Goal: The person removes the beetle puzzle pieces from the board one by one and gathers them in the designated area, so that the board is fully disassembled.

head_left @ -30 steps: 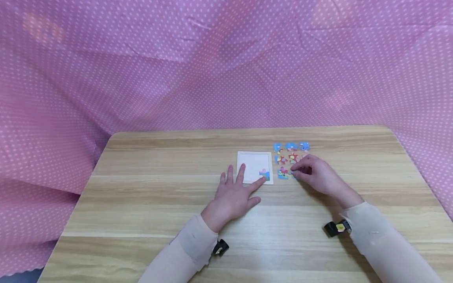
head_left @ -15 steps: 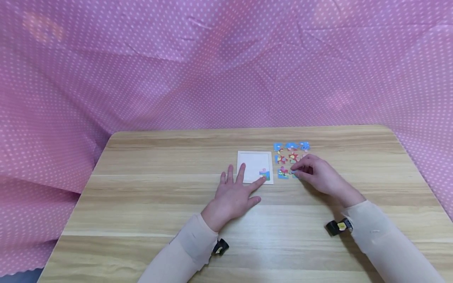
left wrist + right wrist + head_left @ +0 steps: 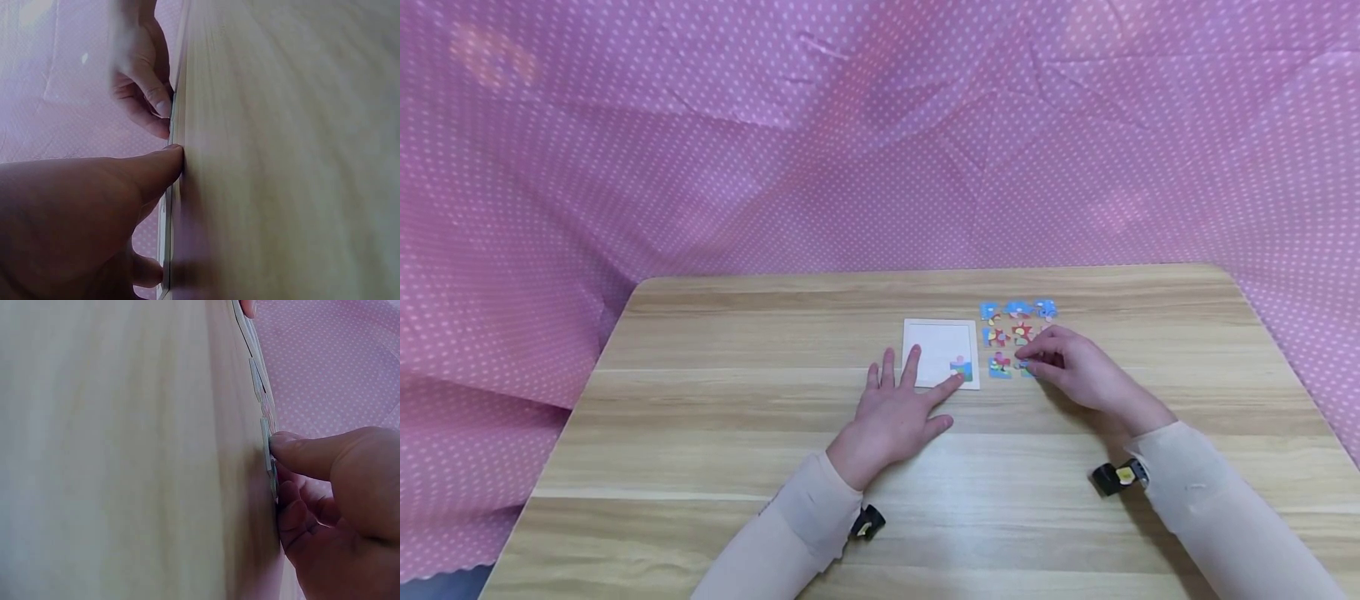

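Note:
A white-framed puzzle tray (image 3: 934, 346) lies on the table with one blue, green and pink puzzle piece (image 3: 960, 367) in its lower right corner. My left hand (image 3: 891, 417) rests with spread fingers at the tray's near edge, the index fingertip right at that piece. To the right of the tray, my right hand (image 3: 1078, 371) pinches a blue puzzle piece (image 3: 1027, 367) at the right of the lowest row of loose pieces, thumb on its near edge. In the right wrist view the thumb presses that thin piece's edge (image 3: 265, 444); the other fingers are curled behind it.
More loose pieces lie in rows: a blue top row (image 3: 1018, 309), a red middle row (image 3: 1022, 334) partly hidden by the right hand, and a lower piece (image 3: 999, 365) beside the tray. The wooden table (image 3: 722, 417) ends at a pink dotted curtain (image 3: 880, 167).

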`<act>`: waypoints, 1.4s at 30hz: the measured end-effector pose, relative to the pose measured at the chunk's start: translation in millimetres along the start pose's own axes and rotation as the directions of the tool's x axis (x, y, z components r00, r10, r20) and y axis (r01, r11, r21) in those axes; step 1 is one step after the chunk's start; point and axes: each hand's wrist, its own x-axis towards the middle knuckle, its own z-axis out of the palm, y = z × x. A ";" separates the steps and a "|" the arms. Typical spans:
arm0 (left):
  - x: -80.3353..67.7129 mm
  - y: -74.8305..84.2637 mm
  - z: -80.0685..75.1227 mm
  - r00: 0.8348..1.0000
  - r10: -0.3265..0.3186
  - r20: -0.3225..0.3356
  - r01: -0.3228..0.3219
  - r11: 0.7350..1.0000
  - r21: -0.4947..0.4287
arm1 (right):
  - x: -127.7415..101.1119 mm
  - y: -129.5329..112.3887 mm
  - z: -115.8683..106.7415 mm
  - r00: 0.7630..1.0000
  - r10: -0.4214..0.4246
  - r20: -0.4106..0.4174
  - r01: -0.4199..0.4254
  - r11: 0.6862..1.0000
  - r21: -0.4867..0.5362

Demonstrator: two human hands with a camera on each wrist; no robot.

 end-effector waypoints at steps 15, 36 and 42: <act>-0.9 -0.7 0.5 0.998 0.059 -0.031 -0.057 0.997 0.042 | 5.5 -18.1 4.1 0.999 -0.013 -0.035 0.015 0.998 0.054; 0.3 3.1 1.1 0.997 0.076 0.003 -0.076 0.992 0.097 | 35.9 -51.8 28.1 0.996 -0.083 0.016 0.081 0.993 0.091; 1.4 3.5 1.5 0.997 0.072 0.008 -0.073 0.993 0.095 | 43.4 -54.4 33.4 0.997 -0.069 0.029 0.068 0.997 0.046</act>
